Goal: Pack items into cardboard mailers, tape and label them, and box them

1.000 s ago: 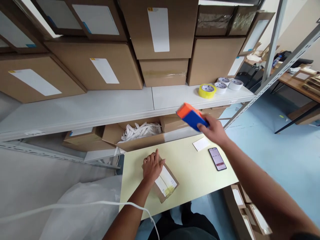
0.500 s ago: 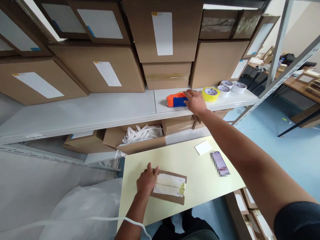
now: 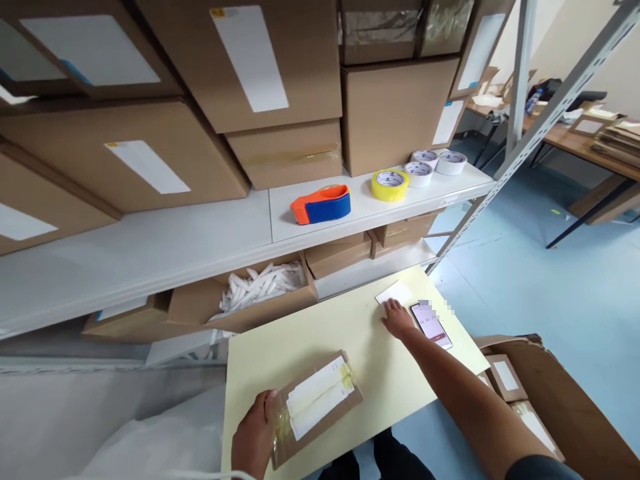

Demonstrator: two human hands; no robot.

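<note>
My left hand (image 3: 256, 433) grips the near end of a flat brown cardboard package (image 3: 320, 407) with white labels taped on it, tilting it off the pale yellow table (image 3: 325, 333). My right hand (image 3: 397, 317) lies on the table with its fingers stretched toward a small white card (image 3: 394, 292), just left of a phone (image 3: 431, 325). It holds nothing. An orange and blue tape dispenser (image 3: 321, 204) rests on the white shelf (image 3: 200, 233) above, apart from both hands.
A yellow tape roll (image 3: 389, 184) and two white rolls (image 3: 435, 165) stand on the shelf's right end. Large cardboard boxes (image 3: 390, 113) fill the shelf behind. An open box of white strips (image 3: 260, 287) sits under the shelf. Open cartons (image 3: 540, 400) stand on the floor at right.
My right hand let go of the tape dispenser on the shelf and came down to the table by the white card. My left hand slid to the package's near end and lifted it.
</note>
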